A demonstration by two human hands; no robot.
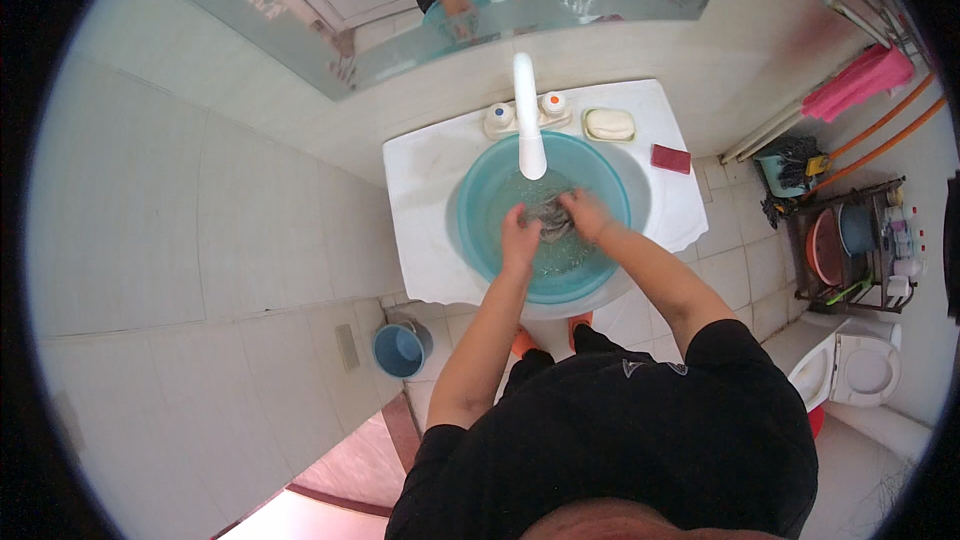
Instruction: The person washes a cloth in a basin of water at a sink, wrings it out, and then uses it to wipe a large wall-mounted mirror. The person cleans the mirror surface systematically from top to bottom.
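A turquoise plastic basin (469, 255) with water in it sits in the white washbasin (424, 225). Between my hands, a wet grey cloth (553, 219) is bunched up at the water. My left hand (520, 238) grips its left edge, thumb and fingers around the fabric. On the other side my right hand (589, 216) has hold of the cloth and is slightly blurred. The spout of the white faucet (527, 105) reaches over the basin's far rim, just beyond my hands.
A soap bar in a dish (609, 124) and a dark red block (670, 159) lie on the counter's right. A blue bucket (403, 351) stands on the floor at left. Along the right wall are a pink towel (859, 82), a rack (855, 247) and a toilet (866, 371).
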